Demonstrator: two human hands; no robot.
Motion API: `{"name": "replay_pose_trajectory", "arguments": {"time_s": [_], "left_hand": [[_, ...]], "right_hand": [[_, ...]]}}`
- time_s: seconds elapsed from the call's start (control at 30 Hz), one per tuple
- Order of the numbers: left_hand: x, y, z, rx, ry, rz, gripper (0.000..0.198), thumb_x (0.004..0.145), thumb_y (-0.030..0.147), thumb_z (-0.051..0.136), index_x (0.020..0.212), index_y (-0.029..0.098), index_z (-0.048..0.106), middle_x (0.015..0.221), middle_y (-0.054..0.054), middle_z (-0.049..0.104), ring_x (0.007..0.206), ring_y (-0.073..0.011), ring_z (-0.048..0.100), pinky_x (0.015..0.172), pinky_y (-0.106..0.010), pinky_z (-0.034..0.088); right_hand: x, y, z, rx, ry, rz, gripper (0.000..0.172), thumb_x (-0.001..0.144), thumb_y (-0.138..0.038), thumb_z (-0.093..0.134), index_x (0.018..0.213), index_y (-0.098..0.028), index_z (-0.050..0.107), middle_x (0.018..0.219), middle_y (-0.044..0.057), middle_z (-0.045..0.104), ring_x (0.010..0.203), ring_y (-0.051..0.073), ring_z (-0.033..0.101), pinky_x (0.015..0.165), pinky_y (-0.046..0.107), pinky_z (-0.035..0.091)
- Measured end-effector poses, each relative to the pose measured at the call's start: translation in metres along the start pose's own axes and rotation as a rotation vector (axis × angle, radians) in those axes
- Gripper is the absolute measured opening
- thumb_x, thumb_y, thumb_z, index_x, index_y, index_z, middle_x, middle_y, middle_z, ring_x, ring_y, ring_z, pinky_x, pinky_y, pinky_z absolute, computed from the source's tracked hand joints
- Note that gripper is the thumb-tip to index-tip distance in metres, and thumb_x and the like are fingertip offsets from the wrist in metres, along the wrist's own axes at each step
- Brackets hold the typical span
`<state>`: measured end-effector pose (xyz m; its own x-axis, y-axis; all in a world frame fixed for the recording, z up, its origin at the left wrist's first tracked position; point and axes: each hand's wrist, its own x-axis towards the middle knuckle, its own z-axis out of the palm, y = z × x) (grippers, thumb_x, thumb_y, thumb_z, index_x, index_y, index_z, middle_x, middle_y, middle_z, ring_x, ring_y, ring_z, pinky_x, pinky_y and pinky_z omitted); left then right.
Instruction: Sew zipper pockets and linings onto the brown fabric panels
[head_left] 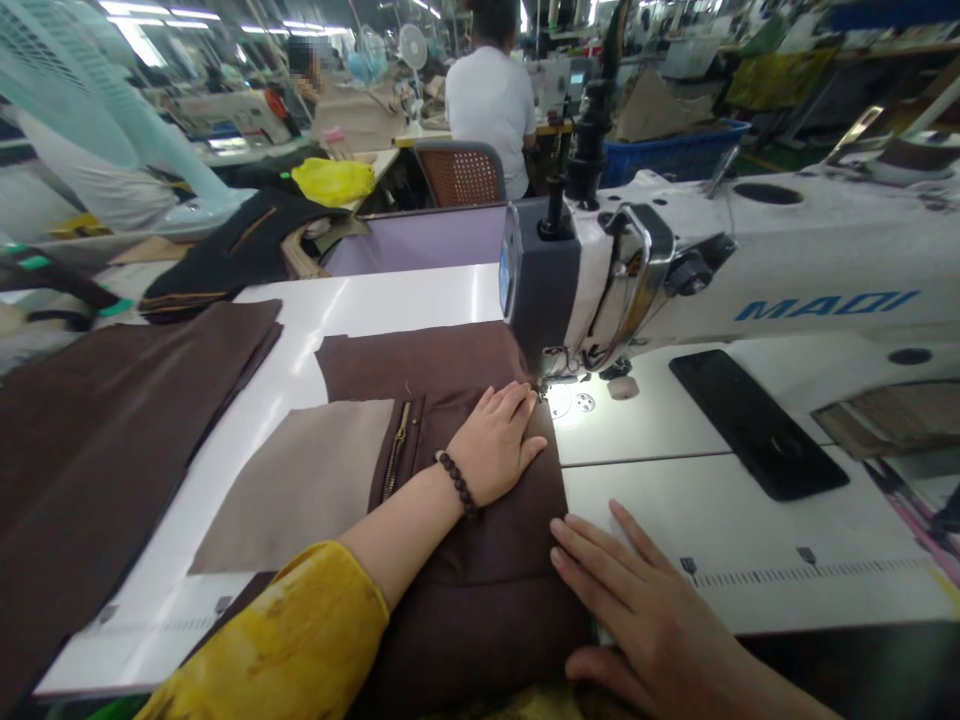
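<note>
A head-worn view looks down at a white worktop with a sewing machine on its right side. A brown fabric piece lies flat in front of the machine, reaching from the near edge up to the needle area. A zipper runs along it, and a tan panel joins it on the left.

The left hand lies palm down on the brown fabric, fingers spread flat and pointing toward the presser foot — it grips nothing. A dark bead bracelet circles the wrist above a yellow sleeve.

The right hand rests open and flat at the fabric's right edge, fingers touching it, palm on the worktop.

More brown fabric — a stack — lies well apart at the left. Farther back, a person in a white shirt sits facing away.
</note>
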<state>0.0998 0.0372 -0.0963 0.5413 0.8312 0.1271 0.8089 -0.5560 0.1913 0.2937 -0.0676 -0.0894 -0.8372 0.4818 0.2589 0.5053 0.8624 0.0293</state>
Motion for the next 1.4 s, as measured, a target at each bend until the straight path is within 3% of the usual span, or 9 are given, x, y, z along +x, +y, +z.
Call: {"name": "replay_pose_trajectory", "arguments": {"time_s": [0.17,0.3,0.43,0.53,0.6,0.77,1.03,1.4], "left_hand": [[-0.026,0.011,-0.010,0.044,-0.038,0.077,0.039,0.086,0.026,0.046,0.120,0.007,0.042,0.132,-0.014,0.037,0.124,-0.0275,0.030,0.102,-0.050,0.026],[-0.073,0.024,-0.015,-0.117,-0.067,0.313,0.027,0.089,0.020,0.040,0.114,0.014,0.049,0.124,-0.008,0.048,0.119,-0.0207,0.038,0.102,-0.044,0.030],[-0.095,0.027,-0.012,-0.218,-0.029,0.366,0.028,0.091,0.016,0.034,0.113,0.016,0.051,0.121,-0.007,0.052,0.120,-0.0178,0.038,0.104,-0.042,0.029],[-0.094,0.025,-0.010,-0.240,-0.020,0.370,0.027,0.091,0.017,0.035,0.112,0.016,0.052,0.119,-0.006,0.053,0.119,-0.0177,0.040,0.103,-0.042,0.029],[-0.092,0.025,-0.010,-0.247,-0.017,0.370,0.027,0.091,0.017,0.035,0.111,0.016,0.053,0.119,-0.006,0.053,0.119,-0.0179,0.040,0.103,-0.043,0.029],[-0.093,0.025,-0.012,-0.226,-0.029,0.370,0.028,0.090,0.015,0.036,0.113,0.017,0.051,0.121,-0.006,0.052,0.121,-0.0182,0.037,0.104,-0.043,0.027],[-0.092,0.023,-0.013,-0.174,-0.027,0.395,0.028,0.090,0.017,0.038,0.115,0.017,0.050,0.124,-0.004,0.050,0.122,-0.0170,0.036,0.107,-0.039,0.022],[-0.074,0.011,-0.012,-0.193,-0.016,0.391,0.026,0.090,0.019,0.038,0.112,0.017,0.053,0.121,-0.006,0.053,0.120,-0.0181,0.039,0.103,-0.042,0.029]], "right_hand": [[-0.004,-0.006,0.003,0.084,-0.005,0.103,0.048,0.084,-0.045,0.045,0.116,-0.010,0.051,0.124,0.013,0.048,0.114,0.026,0.042,0.097,0.052,0.029],[-0.007,-0.012,0.004,0.146,0.078,0.212,0.047,0.085,-0.047,0.040,0.114,-0.012,0.053,0.113,0.013,0.056,0.107,0.027,0.047,0.091,0.052,0.034],[-0.014,-0.015,0.000,0.210,0.178,0.212,0.037,0.087,-0.037,0.043,0.104,-0.008,0.056,0.102,0.013,0.059,0.098,0.024,0.051,0.091,0.047,0.035],[-0.020,-0.018,-0.003,0.255,0.248,0.221,0.019,0.084,-0.019,0.049,0.095,-0.007,0.059,0.090,0.009,0.061,0.088,0.019,0.053,0.090,0.041,0.035],[-0.022,-0.020,-0.004,0.248,0.250,0.239,0.017,0.083,-0.016,0.049,0.095,-0.008,0.059,0.089,0.008,0.061,0.085,0.019,0.052,0.089,0.040,0.035],[-0.014,-0.021,-0.003,0.175,0.198,0.296,0.029,0.087,-0.031,0.043,0.104,-0.012,0.058,0.088,0.009,0.058,0.084,0.022,0.051,0.081,0.040,0.038],[-0.008,-0.018,-0.002,0.170,0.165,0.312,0.034,0.089,-0.036,0.037,0.103,-0.014,0.058,0.078,0.006,0.055,0.072,0.018,0.047,0.071,0.033,0.036],[0.003,-0.001,-0.001,0.178,0.037,0.333,0.034,0.079,-0.038,0.055,0.105,-0.015,0.057,0.078,0.005,0.054,0.071,0.018,0.046,0.068,0.033,0.034]]}}
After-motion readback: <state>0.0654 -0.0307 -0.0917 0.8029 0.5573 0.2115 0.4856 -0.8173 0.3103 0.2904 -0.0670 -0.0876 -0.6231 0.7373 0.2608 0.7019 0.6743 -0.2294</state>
